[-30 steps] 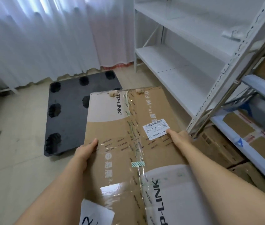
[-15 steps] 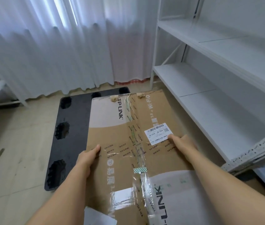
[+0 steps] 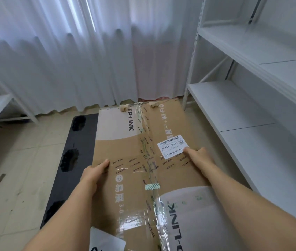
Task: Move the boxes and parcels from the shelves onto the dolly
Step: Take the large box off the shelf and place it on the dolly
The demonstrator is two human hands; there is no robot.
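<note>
fingers of my left hand (image 3: pixel 94 172) and right hand (image 3: pixel 199 157) clamp the tp-link carton (image 3: pixel 143 160) over the black dolly (image 3: pixel 71 160); i judge it's not yet set down.

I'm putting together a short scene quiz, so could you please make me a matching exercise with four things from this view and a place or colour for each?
Things:
1. cardboard box
2. dolly
3. shipping label
4. curtain

Descriptions:
A. white, stuck on the box top by the right hand
B. black, flat on the floor
C. pale, hanging at the back
D. brown, gripped by both hands, left hand on its left edge

Pairs: 1-D, 2-B, 3-A, 4-C
</note>
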